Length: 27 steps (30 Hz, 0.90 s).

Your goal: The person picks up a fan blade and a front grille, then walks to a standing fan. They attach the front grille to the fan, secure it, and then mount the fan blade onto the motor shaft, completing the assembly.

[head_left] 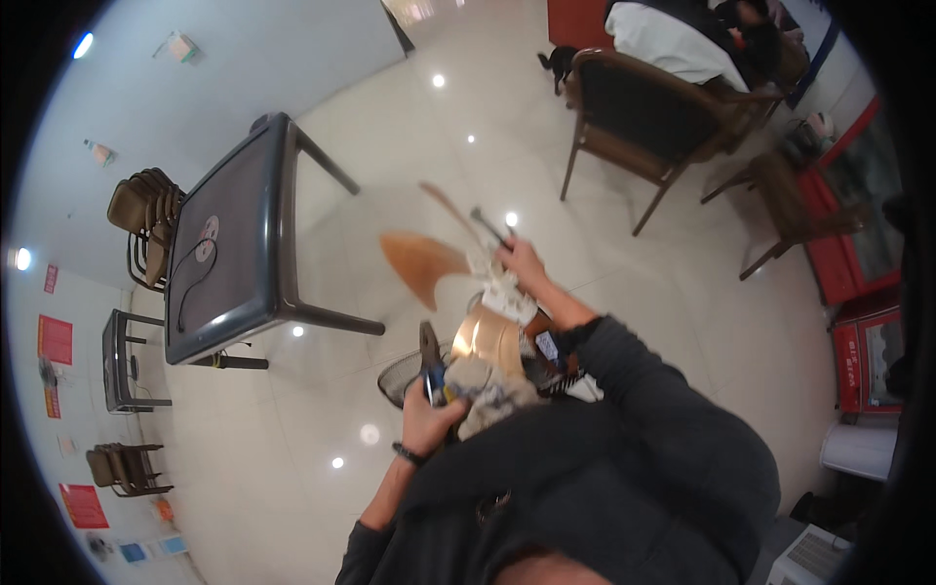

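Observation:
My left hand [426,424] is closed around a pair of pliers [430,351], its dark jaws pointing up and away from me. A crumpled pale cloth or glove [483,390] lies just right of that hand. Farther forward, my right hand [525,265] grips a dark rod-like tool [486,224], whose kind is too blurred to tell. Close by it is a fan-like device with a broad orange-brown blade [424,263], a second narrow blade [448,209], white central parts [502,292] and a shiny copper-coloured body [490,336].
A dark square table [234,244] stands at left, with stacked chairs [146,219] behind it. Far right are a large armchair [648,117], a wooden chair [780,210] and a red cabinet [843,214]. A black wire basket [395,378] sits beside my left hand. A small dark animal [560,64] is near the armchair.

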Each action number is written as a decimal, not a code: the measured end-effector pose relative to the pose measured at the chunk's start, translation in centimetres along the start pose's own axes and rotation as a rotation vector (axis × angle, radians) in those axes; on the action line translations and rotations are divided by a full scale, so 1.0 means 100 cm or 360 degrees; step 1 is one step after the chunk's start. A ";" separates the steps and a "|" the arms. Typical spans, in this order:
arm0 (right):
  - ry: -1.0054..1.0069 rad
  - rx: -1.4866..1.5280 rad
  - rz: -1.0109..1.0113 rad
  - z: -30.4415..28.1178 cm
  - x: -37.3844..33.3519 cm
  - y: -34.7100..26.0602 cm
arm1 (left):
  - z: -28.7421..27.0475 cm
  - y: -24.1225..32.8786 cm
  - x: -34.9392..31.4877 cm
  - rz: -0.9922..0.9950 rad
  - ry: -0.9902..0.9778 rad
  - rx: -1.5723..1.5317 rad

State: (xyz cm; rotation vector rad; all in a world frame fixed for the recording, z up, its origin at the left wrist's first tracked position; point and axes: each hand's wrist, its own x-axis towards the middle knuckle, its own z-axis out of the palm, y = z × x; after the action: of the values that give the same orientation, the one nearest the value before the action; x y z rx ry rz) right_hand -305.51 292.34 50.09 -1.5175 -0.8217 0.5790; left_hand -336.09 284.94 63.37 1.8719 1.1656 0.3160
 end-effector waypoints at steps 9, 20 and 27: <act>0.0922 -0.0073 -0.0087 -0.157 -0.104 0.014 | 0.082 0.002 -0.042 0.0508 -0.0170 0.0162; 0.1405 -0.0109 -0.0211 -0.155 -0.145 0.089 | 0.079 -0.109 -0.019 0.0695 -0.0229 -0.0020; 0.1688 -0.0222 -0.0103 -0.157 -0.176 0.101 | 0.069 -0.112 0.035 0.0545 -0.0525 0.0525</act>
State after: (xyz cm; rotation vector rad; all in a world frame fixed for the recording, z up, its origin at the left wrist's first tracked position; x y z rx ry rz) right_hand -302.71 268.87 40.10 -1.6278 -0.0755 -0.3586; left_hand -336.72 285.97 49.85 2.3112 0.7014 -0.0064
